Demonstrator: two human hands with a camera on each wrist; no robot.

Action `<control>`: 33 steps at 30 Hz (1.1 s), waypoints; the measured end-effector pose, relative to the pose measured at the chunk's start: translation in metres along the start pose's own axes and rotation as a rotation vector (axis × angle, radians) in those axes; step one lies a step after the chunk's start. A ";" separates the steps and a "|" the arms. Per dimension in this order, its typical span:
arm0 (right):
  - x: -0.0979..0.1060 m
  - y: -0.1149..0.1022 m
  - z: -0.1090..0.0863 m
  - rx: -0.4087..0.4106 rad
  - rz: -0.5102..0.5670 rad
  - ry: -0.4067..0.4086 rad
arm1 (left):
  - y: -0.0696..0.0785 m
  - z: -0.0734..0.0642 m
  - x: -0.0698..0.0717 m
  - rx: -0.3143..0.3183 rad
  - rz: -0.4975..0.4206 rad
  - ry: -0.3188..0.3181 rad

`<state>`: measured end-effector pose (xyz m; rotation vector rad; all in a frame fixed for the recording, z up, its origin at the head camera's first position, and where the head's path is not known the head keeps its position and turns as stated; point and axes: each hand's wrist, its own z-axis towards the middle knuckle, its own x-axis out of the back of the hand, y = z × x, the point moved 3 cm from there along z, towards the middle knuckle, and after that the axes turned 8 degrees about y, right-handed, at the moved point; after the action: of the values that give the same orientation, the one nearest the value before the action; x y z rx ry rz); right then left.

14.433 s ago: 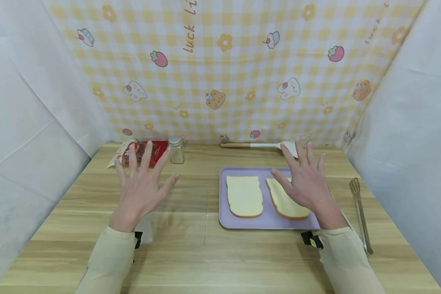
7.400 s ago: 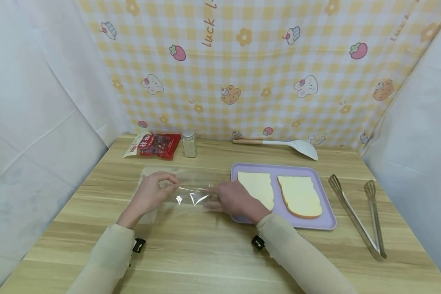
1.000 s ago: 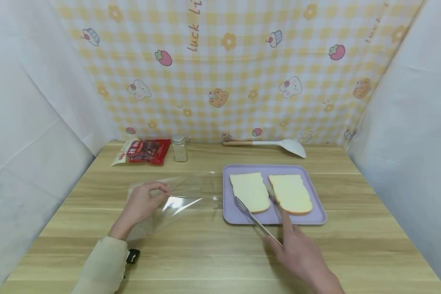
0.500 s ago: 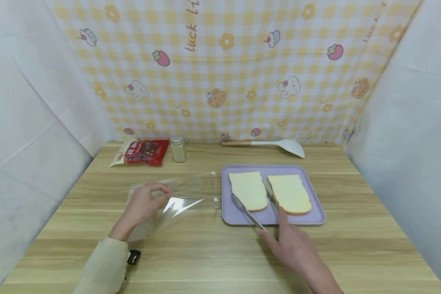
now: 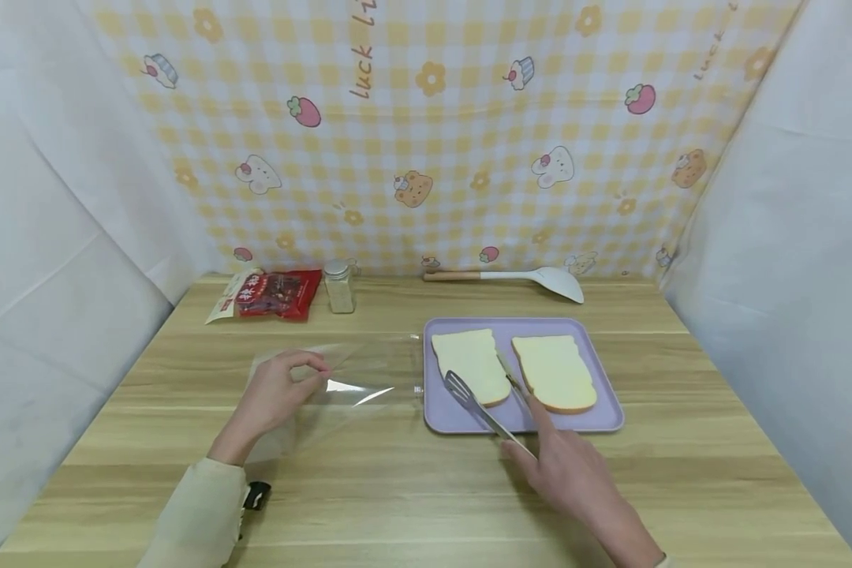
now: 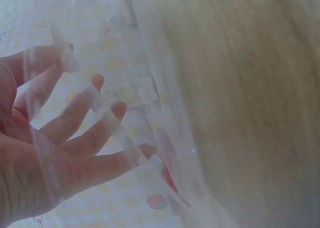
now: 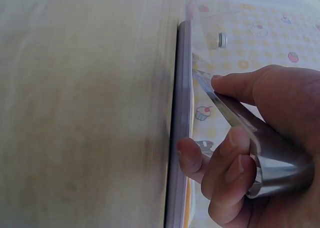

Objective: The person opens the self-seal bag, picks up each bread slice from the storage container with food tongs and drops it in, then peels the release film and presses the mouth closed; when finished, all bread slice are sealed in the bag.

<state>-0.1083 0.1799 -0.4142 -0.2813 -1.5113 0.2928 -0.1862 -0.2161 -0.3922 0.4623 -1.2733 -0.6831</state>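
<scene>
My left hand [image 5: 277, 398] pinches the edge of a clear plastic bag [image 5: 376, 359] lying left of the tray, with thumb and index finger lifting its film. In the left wrist view the film spreads over the fingers of that left hand [image 6: 65, 123]. My right hand [image 5: 571, 477] grips metal tongs [image 5: 493, 426]. One slotted end is at the left edge of the left bread slice [image 5: 468, 363]; the other lies along its right side. A second bread slice [image 5: 554, 375] sits beside it on the lilac tray [image 5: 440, 422]. The right wrist view shows the tongs' bent end [image 7: 282, 173] in my palm.
At the back left are a red food packet [image 5: 277, 293] and a glass jar [image 5: 340, 292] with a metal lid. A white spatula [image 5: 557, 282] with a wooden handle lies behind the tray. A checked cloth [image 5: 454, 158] hangs at the table's rear.
Long before, both hands were spread, then both worked at the bag while the tongs lay right of the tray. In the last second the tongs shifted left and narrowed around the left slice, nudging it left.
</scene>
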 end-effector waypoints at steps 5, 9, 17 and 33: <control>-0.001 -0.002 0.000 0.019 -0.005 0.006 | -0.003 -0.001 0.000 0.021 0.000 -0.005; -0.001 -0.004 0.000 0.055 -0.013 0.035 | -0.005 -0.002 0.000 0.030 -0.004 -0.003; 0.003 0.001 0.000 0.061 -0.011 0.019 | -0.005 -0.002 0.001 0.026 -0.007 0.007; 0.040 0.009 -0.003 0.298 -0.112 0.178 | -0.005 0.001 0.002 0.023 -0.009 0.006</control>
<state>-0.1040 0.2029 -0.3807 0.0146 -1.2822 0.3881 -0.1876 -0.2209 -0.3942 0.4889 -1.2750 -0.6754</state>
